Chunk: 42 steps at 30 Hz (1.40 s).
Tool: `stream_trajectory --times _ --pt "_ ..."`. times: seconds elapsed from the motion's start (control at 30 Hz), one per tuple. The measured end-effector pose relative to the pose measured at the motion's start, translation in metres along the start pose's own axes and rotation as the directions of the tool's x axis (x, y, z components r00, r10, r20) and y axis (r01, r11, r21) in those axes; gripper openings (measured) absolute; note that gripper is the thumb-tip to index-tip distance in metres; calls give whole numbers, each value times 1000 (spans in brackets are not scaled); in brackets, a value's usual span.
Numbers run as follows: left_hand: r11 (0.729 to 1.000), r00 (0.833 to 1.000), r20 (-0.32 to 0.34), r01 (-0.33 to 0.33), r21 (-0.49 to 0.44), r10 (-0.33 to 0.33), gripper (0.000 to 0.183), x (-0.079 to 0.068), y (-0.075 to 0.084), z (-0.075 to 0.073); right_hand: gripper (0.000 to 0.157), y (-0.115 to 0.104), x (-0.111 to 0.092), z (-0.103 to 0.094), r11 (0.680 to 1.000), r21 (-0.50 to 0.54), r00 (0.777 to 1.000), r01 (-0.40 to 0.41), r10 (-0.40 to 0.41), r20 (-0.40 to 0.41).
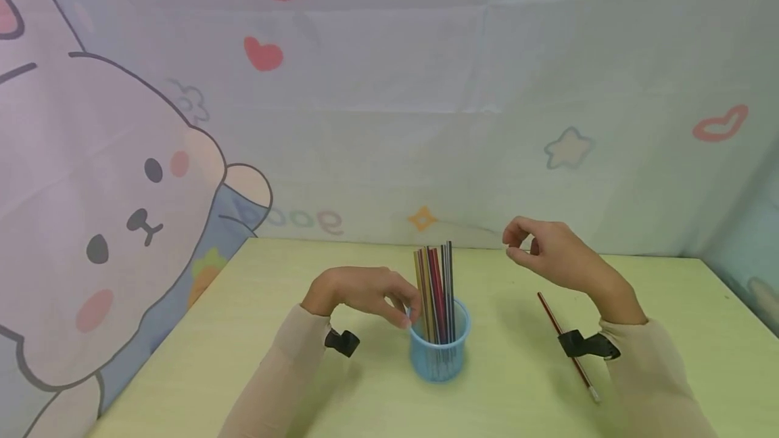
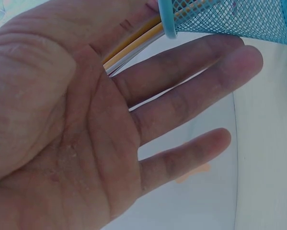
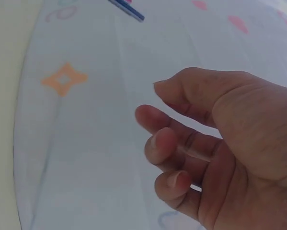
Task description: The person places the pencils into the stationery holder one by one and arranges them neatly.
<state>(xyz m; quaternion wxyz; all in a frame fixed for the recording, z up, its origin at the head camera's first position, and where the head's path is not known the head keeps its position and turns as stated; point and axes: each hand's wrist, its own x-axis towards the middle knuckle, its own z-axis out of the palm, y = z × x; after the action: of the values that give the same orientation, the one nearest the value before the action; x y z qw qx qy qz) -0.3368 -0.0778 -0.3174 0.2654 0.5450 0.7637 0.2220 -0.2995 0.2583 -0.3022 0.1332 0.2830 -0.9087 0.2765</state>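
A light-blue mesh pencil cup (image 1: 439, 362) stands on the table with several pencils (image 1: 439, 296) upright in it, mostly yellow, red and dark. At the cup's left rim, my left hand (image 1: 371, 291) pinches the edge between thumb and forefinger. Its other fingers (image 2: 181, 105) stretch out beside the mesh in the left wrist view, where the pinching tips are hidden. To the right of the cup, my right hand (image 1: 556, 255) is raised over the table, fingers loosely curled around nothing. A dark red pencil (image 1: 552, 313) lies on the table below it, partly covered by the wrist strap.
The pale yellow-green table (image 1: 255, 363) runs back to a cloth backdrop (image 1: 389, 140) printed with a cartoon rabbit, hearts and stars. Black camera straps (image 1: 587, 345) sit on both wrists.
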Motion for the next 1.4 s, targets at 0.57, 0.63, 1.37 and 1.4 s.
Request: stream_trajectory --times 0.57,0.63,1.37,1.4 --pt "1000 1000 -6 23 -7 -23 5 0 -1 -1 17 50 -12 -1 967 65 904 -245 203 375" --pt "1000 1000 -7 21 -3 -21 6 0 0 -2 19 56 -13 2 962 49 878 -267 222 424" --pt "1000 1000 -8 19 9 -19 3 1 -2 0 16 90 -20 45 882 -49 742 -468 423 521" --pt "1000 1000 -9 21 8 -21 2 1 -3 1 16 88 -19 49 888 -51 750 -456 415 514"
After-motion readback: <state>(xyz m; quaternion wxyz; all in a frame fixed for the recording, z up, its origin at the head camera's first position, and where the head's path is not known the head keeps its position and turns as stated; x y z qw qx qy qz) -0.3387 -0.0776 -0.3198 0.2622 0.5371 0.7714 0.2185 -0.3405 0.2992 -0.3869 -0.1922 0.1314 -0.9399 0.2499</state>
